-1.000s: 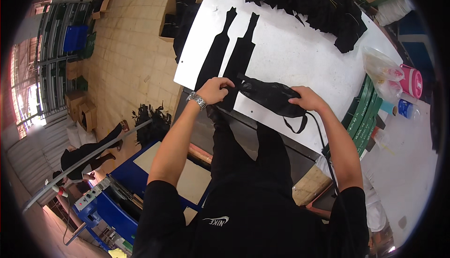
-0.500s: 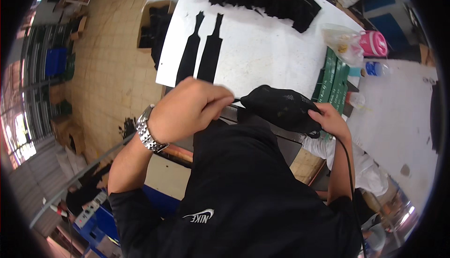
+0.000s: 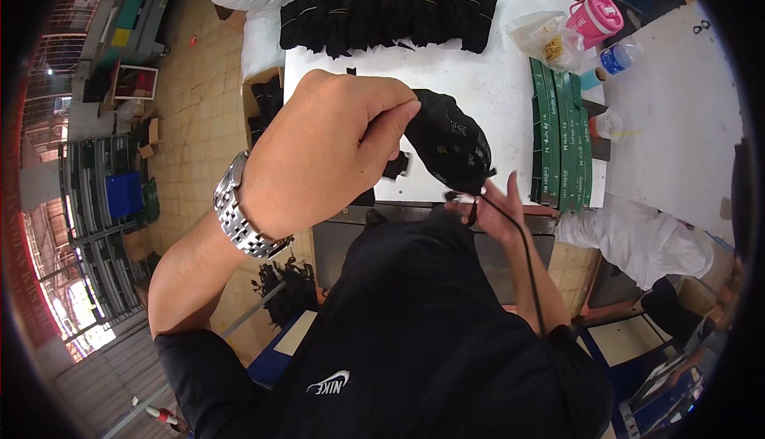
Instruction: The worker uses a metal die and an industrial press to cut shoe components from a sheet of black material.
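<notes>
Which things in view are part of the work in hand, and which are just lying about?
In use, or likely so:
black mesh piece, pinched by the left hand, with the right hand by its lower end
banded black bundles (likely)

Apparently just lying about:
pink jug
clear plastic bag
bottle
green strips
</notes>
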Demonstrator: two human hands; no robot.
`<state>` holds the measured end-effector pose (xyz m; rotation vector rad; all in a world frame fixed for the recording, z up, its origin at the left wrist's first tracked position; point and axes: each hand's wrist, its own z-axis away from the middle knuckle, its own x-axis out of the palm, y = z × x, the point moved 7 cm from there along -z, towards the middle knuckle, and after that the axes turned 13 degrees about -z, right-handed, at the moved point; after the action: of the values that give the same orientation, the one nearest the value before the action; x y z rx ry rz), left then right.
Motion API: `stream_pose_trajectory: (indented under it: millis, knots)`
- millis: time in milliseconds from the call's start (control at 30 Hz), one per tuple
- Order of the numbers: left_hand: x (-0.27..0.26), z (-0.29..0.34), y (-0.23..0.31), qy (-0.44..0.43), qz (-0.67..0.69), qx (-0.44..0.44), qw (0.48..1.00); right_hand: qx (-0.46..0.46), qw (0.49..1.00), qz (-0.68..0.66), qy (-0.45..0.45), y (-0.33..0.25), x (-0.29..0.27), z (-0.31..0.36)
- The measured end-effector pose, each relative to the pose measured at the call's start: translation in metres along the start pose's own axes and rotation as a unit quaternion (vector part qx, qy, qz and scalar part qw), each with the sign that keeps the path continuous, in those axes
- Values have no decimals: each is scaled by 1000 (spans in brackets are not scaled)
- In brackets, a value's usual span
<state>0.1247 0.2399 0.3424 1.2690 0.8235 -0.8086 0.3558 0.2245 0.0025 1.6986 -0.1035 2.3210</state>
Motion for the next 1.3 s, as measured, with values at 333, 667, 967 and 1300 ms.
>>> stream_pose_trajectory:
  millis: [333,667,967,1300]
  knots:
    - [22,-16,-12,-11,-51,54,997,-66,556,777,287,34,-55,76]
    - [36,-44,16,-62,-132,232,962,-558,575,597,-23,-31,275,-16]
    - [-7,-76,70,-63,-259,305,914,-123,763,587,-243,-73,306,-50]
    - [36,102,-155,230,-141,-71,960,-285,681,672,-59,-94,324,7]
